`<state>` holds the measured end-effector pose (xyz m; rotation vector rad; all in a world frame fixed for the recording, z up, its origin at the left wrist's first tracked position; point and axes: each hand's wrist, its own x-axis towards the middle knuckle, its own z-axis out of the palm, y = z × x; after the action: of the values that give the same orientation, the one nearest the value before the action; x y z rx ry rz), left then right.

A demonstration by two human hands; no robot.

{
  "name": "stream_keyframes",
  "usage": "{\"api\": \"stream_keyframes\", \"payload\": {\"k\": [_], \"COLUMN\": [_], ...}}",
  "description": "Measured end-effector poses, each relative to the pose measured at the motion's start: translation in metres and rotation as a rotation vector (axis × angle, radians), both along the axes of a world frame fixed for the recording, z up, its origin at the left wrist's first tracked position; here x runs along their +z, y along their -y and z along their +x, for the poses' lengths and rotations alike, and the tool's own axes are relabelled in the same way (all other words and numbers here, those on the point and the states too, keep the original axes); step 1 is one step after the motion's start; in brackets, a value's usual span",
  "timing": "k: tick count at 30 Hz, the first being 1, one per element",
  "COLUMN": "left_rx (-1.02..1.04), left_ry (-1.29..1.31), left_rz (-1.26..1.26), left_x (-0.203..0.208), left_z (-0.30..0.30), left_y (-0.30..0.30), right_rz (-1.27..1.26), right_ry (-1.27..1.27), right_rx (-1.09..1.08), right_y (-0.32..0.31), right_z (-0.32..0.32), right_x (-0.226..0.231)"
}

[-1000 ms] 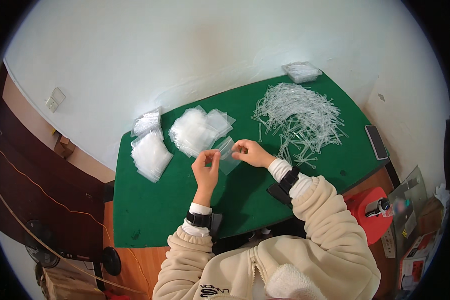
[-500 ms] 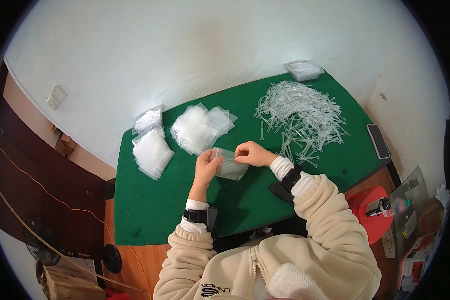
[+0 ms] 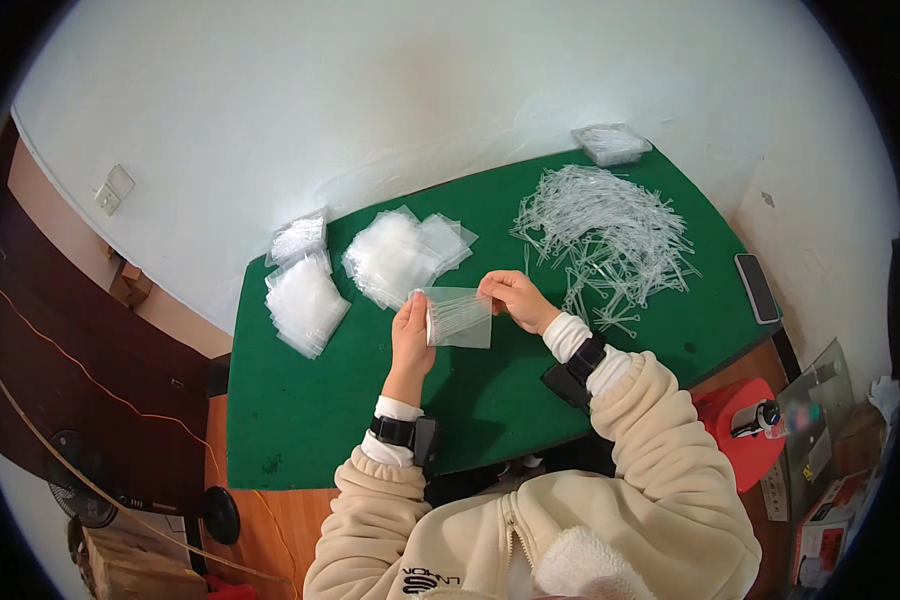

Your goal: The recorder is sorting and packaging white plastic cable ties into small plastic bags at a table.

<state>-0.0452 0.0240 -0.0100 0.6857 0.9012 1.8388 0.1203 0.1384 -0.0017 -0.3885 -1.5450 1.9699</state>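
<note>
The left hand (image 3: 412, 335) pinches the bag (image 3: 460, 320) at nine o'clock, the right hand (image 3: 519, 300) at two, likely to hold it flat between them; the sticks (image 3: 610, 225) lie at two o'clock, seemingly for reach.

Green-topped table (image 3: 340, 425) up against a white wall (image 3: 420, 90). Dark phone (image 3: 757, 289), pale rim, near table's R edge. Just beyond that edge: red stool (image 3: 715, 450), silver flask w/ blk cap (image 3: 755, 418) on it; clear bottle w/ teal cap (image 3: 802, 418) nearby, blurry. Lower R corner: red-&-white box (image 3: 825, 545). On wall, upper L: pair of socket/switch plates (image 3: 114, 190). L side: dk brown cabinet (image 3: 90, 345), thin orange cord (image 3: 100, 387) crossing in front, running down to wood floor (image 3: 255, 530). Small brown box (image 3: 130, 287) behind cabinet. Btm L: blk fan (image 3: 80, 490) w/ round base, cardboard carton (image 3: 135, 565) below.
</note>
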Motion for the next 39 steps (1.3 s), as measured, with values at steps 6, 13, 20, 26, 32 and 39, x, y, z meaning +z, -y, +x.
{"api": "stream_keyframes", "payload": {"k": [6, 13, 20, 26, 32, 39], "left_rx": [0.09, 0.053, -0.196, -0.128, 0.142, 0.045], "left_ry": [0.033, 0.118, 0.152, 0.17, 0.274, 0.235], "left_rz": [-0.01, -0.038, -0.09, -0.092, -0.006, 0.132], "left_x": [0.009, 0.01, 0.003, 0.002, 0.009, -0.002], "left_z": [0.008, 0.01, 0.007, 0.007, 0.006, -0.012], "left_y": [-0.002, 0.002, 0.002, 0.002, -0.003, -0.001], "right_rz": [-0.099, 0.014, 0.018, 0.113, 0.161, 0.504], "right_ry": [-0.07, -0.011, 0.011, 0.129, 0.244, 0.155], "right_rx": [0.125, 0.174, 0.152, 0.138, 0.193, -0.158], "right_y": [-0.001, 0.005, 0.002, 0.002, 0.0, 0.013], "right_z": [0.004, 0.0, -0.001, -0.004, -0.002, -0.004], "right_x": [0.0, -0.002, -0.005, -0.009, -0.011, 0.004]}}
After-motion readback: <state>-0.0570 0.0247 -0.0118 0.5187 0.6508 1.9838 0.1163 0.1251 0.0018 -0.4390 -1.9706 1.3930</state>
